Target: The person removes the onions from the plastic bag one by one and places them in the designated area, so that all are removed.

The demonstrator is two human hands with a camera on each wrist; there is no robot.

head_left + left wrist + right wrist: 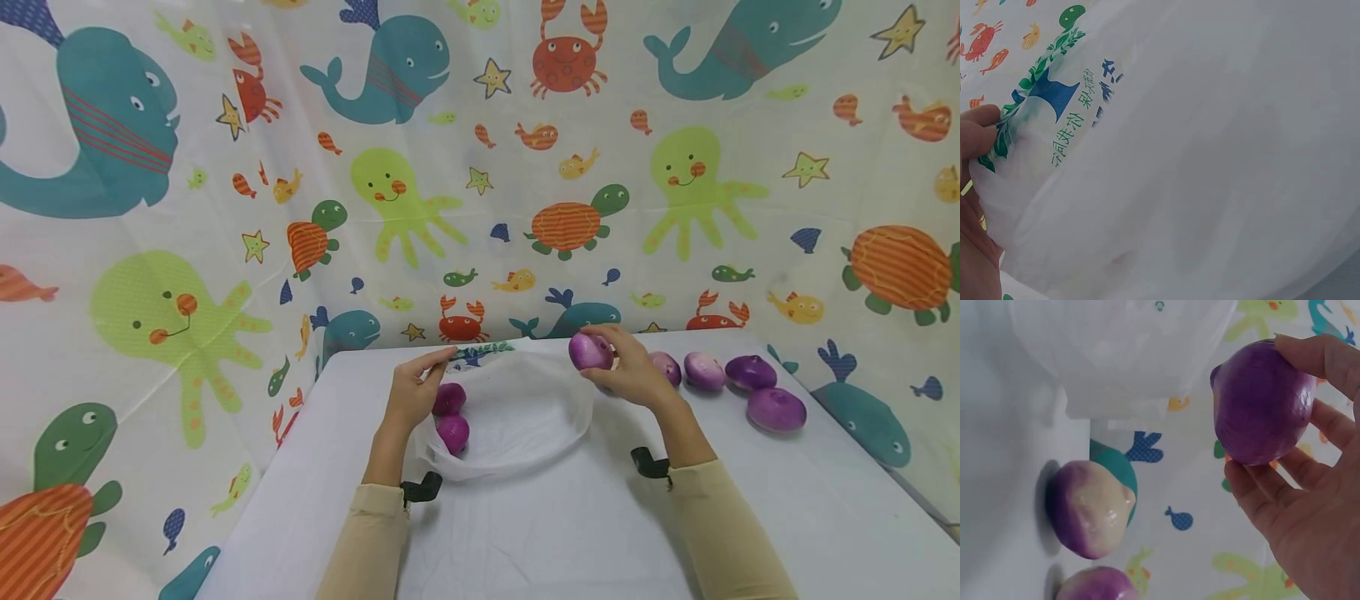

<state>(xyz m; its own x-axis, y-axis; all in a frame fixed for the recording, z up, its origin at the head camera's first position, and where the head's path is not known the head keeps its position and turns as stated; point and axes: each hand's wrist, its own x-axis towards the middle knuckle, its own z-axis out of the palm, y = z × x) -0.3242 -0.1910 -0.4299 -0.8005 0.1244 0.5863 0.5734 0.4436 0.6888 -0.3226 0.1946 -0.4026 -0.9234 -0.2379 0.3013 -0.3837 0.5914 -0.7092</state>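
Observation:
My left hand [411, 398] pinches the left rim of a white plastic bag [517, 417], whose mouth stands wide. In the left wrist view, the fingers [979, 131] grip it beside a green and blue print. Two round magenta onions [453, 433] lie inside at the bag's left. My right hand [632, 371] holds a glossy purple onion [1263, 403] between thumb and fingers, raised near the bag's far right rim. Beyond that hand, a purple-and-white onion [1088, 509] rests on the table.
Several more onions sit on the right of the white-covered table [540, 542], among them a purple one [777, 410] closest to me. A curtain [465, 208] printed with sea animals hangs behind the table and along its left side.

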